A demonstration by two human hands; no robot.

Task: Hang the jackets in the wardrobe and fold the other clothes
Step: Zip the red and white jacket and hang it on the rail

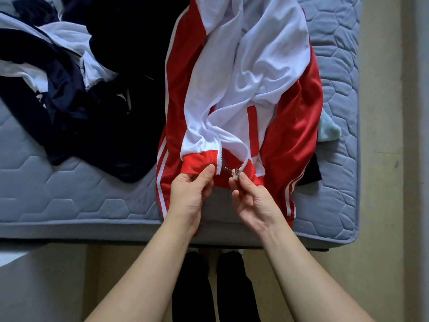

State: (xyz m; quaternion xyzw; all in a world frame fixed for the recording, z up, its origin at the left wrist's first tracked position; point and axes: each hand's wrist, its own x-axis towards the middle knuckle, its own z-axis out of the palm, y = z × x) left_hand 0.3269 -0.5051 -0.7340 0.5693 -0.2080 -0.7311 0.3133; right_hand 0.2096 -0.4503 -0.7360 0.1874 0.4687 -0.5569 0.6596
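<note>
Both pinch red jacket (297, 126): left hand (192, 194) hem (197, 162), right hand (253, 201) seemingly zipper (235, 171)

Bare grey-blue mattress (69, 182), quilted in hexagons, piped edge, filling most of upper view. Thin dark base (320, 247) just under its near edge. Beige floor (390, 159) along right side and below near edge, smooth, a small dark mark or two. Paler strip at far right, wall or skirting, cannot tell. White flat surface (34, 287) lower left, unclear what. Soft, even light.
</note>
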